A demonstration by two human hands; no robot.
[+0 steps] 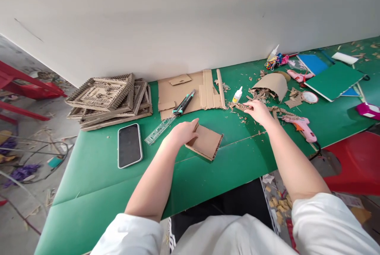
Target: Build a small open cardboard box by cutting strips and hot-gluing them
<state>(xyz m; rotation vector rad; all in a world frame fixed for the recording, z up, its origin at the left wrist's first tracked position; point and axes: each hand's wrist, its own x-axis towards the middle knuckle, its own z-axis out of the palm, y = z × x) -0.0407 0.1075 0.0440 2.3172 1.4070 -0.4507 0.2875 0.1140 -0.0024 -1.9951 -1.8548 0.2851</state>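
Observation:
My left hand (184, 131) is closed on the left edge of a small cardboard box piece (206, 142) with raised sides, its thumb on the inside. Farther right, my right hand (258, 111) pinches a short strip of corrugated cardboard (242, 107) just above the table. Right behind that strip stands a small glue bottle (237, 96) with a white nozzle and yellow label. A box cutter (184, 102) lies on flat cardboard sheets (194, 75), its near end by a clear stencil ruler (160, 130).
Stacked cardboard frames (101, 92) stand at the left, with a phone (130, 146) in front. On the right are a curved cardboard piece (271, 84) over scraps, a pink glue gun (301, 126), a tape roll (309, 97) and a green board (335, 80). A wall (190, 21) closes the back.

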